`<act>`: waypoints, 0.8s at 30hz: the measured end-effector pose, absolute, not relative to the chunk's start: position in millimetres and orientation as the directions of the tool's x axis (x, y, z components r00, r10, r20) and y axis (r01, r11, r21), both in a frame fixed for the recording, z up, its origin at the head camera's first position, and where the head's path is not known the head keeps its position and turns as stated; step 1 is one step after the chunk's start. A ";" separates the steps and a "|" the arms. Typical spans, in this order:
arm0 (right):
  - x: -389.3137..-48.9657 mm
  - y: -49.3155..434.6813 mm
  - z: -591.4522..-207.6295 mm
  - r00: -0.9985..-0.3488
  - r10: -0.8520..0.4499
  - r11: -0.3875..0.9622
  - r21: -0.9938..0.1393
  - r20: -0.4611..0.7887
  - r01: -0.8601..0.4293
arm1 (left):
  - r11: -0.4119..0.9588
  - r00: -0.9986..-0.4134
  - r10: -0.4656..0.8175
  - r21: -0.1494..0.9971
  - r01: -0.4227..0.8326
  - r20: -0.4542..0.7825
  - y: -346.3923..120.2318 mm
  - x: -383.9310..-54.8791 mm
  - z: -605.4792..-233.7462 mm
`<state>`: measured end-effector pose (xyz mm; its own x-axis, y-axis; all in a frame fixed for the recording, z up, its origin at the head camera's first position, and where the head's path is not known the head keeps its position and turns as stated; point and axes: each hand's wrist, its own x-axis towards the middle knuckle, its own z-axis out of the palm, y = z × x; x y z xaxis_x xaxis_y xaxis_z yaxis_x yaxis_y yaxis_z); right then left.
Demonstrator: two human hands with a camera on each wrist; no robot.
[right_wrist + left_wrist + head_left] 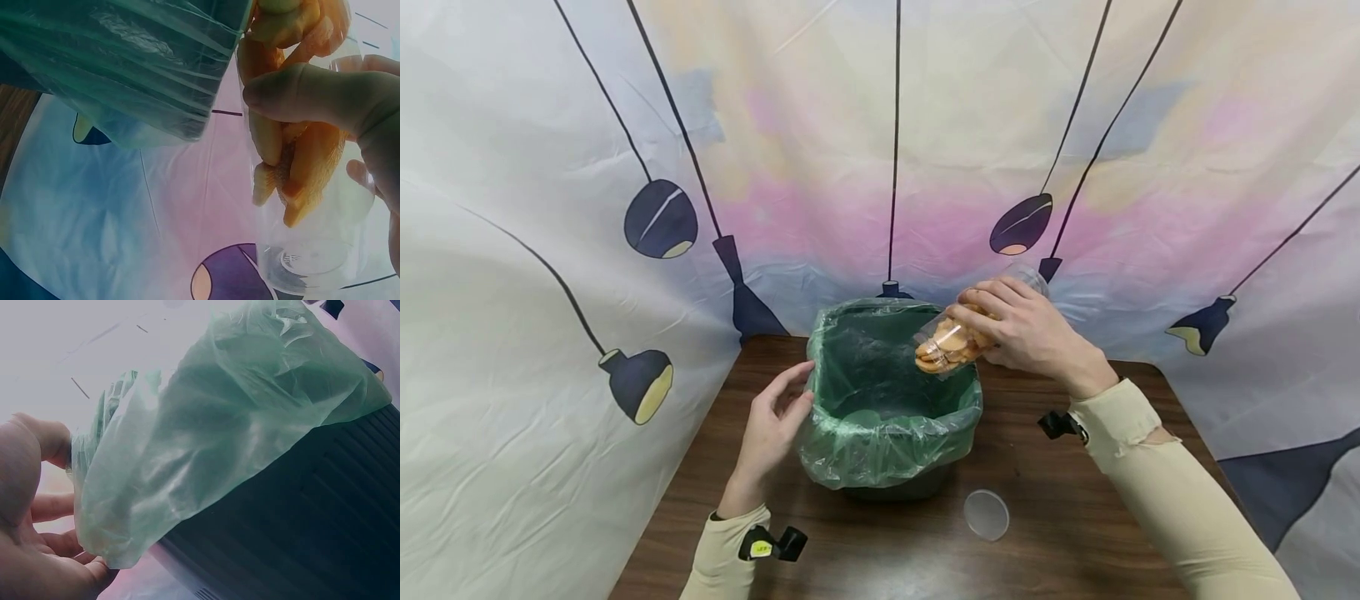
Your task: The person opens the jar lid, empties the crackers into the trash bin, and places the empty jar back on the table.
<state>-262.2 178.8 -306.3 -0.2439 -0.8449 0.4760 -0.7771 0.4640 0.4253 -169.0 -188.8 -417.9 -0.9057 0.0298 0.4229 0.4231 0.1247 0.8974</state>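
1. Clamping curled fingers of right hand point(1021, 329) round snack jar point(951, 343), tilted over bin point(300, 512) at two o'clock.
2. Touching liner point(880, 450) at nine o'clock with parted fingers of left hand point(772, 421).
3. Best tipped slowly, mouth low.

The right grip point(1022, 325) is partly covering the clear jar point(953, 343); its base mark point(291, 257) is looking too small to read. The green liner point(880, 450) is hiding the rim of the bin point(906, 486). The head view is cropping the worktop point(1075, 517).
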 end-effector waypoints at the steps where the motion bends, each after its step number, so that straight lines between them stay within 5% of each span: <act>1: -262.4 178.8 -306.7 -0.246 -0.845 0.465 0.427 0.474 -0.775 | 0.124 -0.905 0.031 0.897 0.425 0.425 -188.7 -168.9 -417.8; 24: -262.4 174.8 -307.4 -0.227 -0.849 0.464 0.465 0.478 -0.754 | 0.135 -0.894 0.036 0.885 0.446 0.446 -189.1 -170.6 -417.4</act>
<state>-262.4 174.8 -307.4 -0.2270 -0.8486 0.4779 -0.7543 0.4636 0.4648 -170.6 -189.1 -417.4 -0.8945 0.0357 0.4457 0.4463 0.1345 0.8847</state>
